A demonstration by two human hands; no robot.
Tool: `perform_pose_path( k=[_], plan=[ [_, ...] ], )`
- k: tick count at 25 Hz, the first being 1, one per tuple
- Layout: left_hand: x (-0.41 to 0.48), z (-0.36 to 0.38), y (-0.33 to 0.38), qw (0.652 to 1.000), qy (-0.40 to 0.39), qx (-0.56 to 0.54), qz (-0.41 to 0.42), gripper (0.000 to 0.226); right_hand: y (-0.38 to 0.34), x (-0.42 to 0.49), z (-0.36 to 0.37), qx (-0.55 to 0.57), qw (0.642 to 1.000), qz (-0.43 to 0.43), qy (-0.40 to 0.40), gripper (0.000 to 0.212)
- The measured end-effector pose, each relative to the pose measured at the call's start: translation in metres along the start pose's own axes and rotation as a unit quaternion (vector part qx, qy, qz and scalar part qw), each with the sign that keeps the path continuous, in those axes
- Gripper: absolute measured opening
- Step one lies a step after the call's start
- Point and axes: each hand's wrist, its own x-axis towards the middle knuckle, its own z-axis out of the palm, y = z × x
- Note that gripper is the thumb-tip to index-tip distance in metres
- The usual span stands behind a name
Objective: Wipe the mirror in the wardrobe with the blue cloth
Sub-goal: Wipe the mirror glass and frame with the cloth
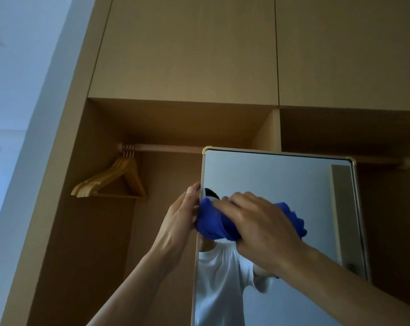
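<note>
"Mirror [281, 184] in the wardrobe [65, 161]: where did it stand when you looked over?"

"Upright in front of the open hanging space. Its top edge sat level with the rail [166, 148] and hid the middle stretch of it. It had a thin pale frame with brass-coloured corners."

"And the blue cloth [213, 222]?"

"It was bunched into a wad and pushed flat against the glass, in the upper part of the mirror, close to its left edge. Folds of it stuck out on both sides of the hand that held it."

"Which hand was that?"

"The right hand [260, 227]. It lay over the wad with the fingers curled round it, pressing it to the glass."

"What was the left hand [178, 222] doing?"

"It gripped the mirror's left edge, just beside the cloth and at about the same height. Its fingertips showed at the frame. How the rest of the fingers lay behind the edge, I couldn't tell."

"Anything else in there?"

"A few wooden hangers [119, 177] hung bunched together at the left end of the rail. Closed cupboard doors [182, 55] sat above the opening. The glass showed a person in a white T-shirt, partly covered by the cloth and the hand. A pale wall [15, 67] ran off to the left of the wardrobe."
</note>
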Motion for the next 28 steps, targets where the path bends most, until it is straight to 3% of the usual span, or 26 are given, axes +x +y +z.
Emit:
perform_pose_path(
  k=[6,13,19,22,28],
  plan=[
    [-0.007,0.009,0.003,0.999,0.024,0.028,0.006,0.042,0.017,0.022,-0.010,-0.012,0.999,0.041,0.021,0.050],
    [-0.009,0.015,0.004,0.998,0.051,0.040,-0.007,0.039,0.049,0.085,-0.045,-0.072,0.988,0.070,0.114,0.045],
    [-0.008,0.023,0.000,0.996,0.069,0.053,-0.011,0.043,0.044,0.054,-0.030,-0.044,0.995,0.036,0.086,0.051],
    [-0.011,0.031,-0.001,0.996,0.086,0.030,-0.018,0.062,0.035,0.022,-0.017,-0.034,0.998,0.017,0.046,0.054],
    [-0.013,0.047,0.005,0.983,0.121,0.136,-0.012,0.079,0.051,0.014,-0.020,-0.032,0.999,0.021,0.030,0.057]
  ],
)
